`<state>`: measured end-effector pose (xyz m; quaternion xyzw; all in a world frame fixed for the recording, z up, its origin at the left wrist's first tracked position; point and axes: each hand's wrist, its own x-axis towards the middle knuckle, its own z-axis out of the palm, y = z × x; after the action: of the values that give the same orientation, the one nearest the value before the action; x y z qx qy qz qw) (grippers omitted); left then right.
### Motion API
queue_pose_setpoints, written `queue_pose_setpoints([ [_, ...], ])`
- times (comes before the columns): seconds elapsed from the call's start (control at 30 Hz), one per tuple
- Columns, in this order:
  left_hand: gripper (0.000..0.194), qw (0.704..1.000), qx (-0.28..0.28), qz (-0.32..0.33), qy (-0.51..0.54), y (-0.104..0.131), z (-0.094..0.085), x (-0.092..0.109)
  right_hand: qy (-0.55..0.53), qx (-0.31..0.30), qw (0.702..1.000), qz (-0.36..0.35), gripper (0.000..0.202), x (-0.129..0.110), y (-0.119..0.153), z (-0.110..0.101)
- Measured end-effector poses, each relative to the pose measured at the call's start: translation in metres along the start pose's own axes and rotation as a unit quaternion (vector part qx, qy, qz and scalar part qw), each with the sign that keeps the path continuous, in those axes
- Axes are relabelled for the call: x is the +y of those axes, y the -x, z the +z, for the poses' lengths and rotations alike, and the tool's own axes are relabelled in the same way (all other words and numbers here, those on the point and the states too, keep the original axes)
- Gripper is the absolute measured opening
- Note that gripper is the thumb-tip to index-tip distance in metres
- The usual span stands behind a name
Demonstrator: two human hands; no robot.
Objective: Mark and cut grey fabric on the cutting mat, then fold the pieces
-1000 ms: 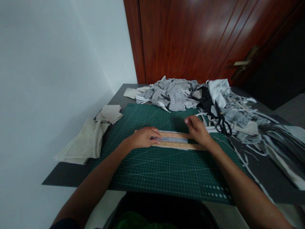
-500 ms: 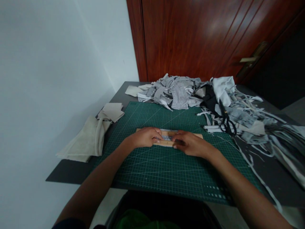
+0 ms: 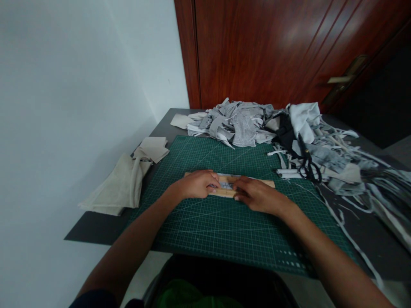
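A long light wooden strip lies crosswise on the green cutting mat. Light grey fabric shows through a gap along its middle and peeks out past its far and near edges. Over the left part rests my left hand, fingers bent and closed on the wood. My right hand grips the right part, thumb at the near edge and fingers curled over the top. Both hands cover much of the strip, so whether it is one piece or two is hidden.
Grey fabric scraps are heaped at the back. Black scissors lie on scraps at the right, by thin cut strips. Folded cream cloth sits at the left, against the white wall. A wooden door stands behind.
The camera view has shifted slightly. My right fingers have settled a little lower around the wood; my left hand stays in nearly the same place.
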<state>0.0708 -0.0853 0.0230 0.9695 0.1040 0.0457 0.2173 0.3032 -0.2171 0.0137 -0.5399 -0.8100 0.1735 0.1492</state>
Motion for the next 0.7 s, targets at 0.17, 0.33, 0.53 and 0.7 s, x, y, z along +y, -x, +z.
queue_pose_setpoints([
  [0.17,0.02,1.0,0.009,-0.001,0.001,0.002,-0.001,0.0,-0.011,0.0,1.0,-0.005,0.014,-0.006,-0.001,0.002],
  [0.33,0.016,1.0,0.008,-0.003,0.001,0.002,0.0,-0.002,-0.027,-0.003,1.0,-0.012,0.015,-0.004,0.001,0.001],
  [0.53,0.014,1.0,0.001,0.0,0.007,0.0,0.002,-0.004,-0.007,-0.034,0.998,0.049,0.02,0.008,0.006,-0.016],
  [0.7,0.009,1.0,0.014,0.0,-0.008,-0.001,0.005,-0.005,0.003,-0.057,0.994,0.09,0.019,0.008,0.011,-0.03],
])
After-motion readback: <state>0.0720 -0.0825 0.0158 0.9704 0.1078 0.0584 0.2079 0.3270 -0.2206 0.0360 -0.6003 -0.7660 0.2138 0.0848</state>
